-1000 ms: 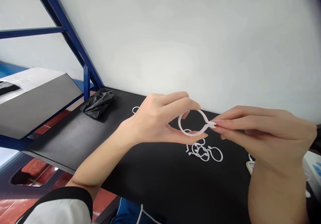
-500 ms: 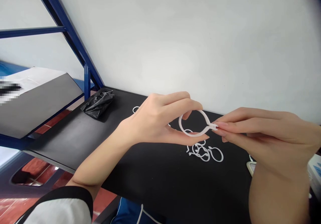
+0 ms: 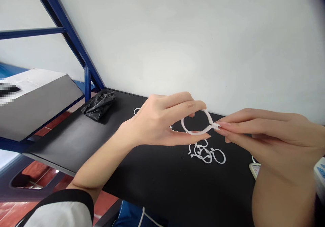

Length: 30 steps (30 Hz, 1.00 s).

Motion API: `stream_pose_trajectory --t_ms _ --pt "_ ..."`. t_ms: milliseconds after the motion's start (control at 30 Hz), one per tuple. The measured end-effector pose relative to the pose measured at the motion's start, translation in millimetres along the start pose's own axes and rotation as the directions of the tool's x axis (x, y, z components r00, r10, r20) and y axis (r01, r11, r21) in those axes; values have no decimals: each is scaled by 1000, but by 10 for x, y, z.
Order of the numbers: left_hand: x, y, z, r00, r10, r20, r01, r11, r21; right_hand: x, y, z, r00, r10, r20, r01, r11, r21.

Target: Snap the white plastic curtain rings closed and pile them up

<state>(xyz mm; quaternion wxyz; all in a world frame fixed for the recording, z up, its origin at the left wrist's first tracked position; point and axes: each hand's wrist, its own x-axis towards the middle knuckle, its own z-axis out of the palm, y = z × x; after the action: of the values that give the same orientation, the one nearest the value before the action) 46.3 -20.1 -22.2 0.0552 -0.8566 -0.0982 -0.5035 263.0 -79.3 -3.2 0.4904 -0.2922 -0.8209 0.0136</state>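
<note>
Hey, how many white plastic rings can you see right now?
At least 5: one ring held between your left hand and right hand, one beyond your left hand, and three or more rings tangled on the black table. More may be hidden.

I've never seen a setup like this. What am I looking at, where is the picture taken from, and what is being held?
There is no machine here. These are a person's two bare hands, seen from one camera worn on their head, looking forward and down. The left hand curls its fingers over a white plastic ring, with the thumb below it. The right hand pinches the ring's tip between thumb and fingertips. On the black tabletop lie a tangle of similar white rings, one more ring farther back, and a crumpled black plastic bag. Behind are a white wall and a blue metal frame.
</note>
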Motion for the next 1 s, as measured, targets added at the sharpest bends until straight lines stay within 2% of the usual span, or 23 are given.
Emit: stream_pose_trajectory --t_ms 133,433,1000 --pt "8 1 -1 1000 16 2 -16 1000 10 -7 16 11 1000 -16 2 16 1000 3" --pt "-3 5 10 1000 3 -19 -2 999 32 46 -41 26 999 40 -30 -40 999 12" --pt "0 2 38 998 18 -53 -18 1000 8 23 -11 14 1000 4 -4 -4 1000 4"
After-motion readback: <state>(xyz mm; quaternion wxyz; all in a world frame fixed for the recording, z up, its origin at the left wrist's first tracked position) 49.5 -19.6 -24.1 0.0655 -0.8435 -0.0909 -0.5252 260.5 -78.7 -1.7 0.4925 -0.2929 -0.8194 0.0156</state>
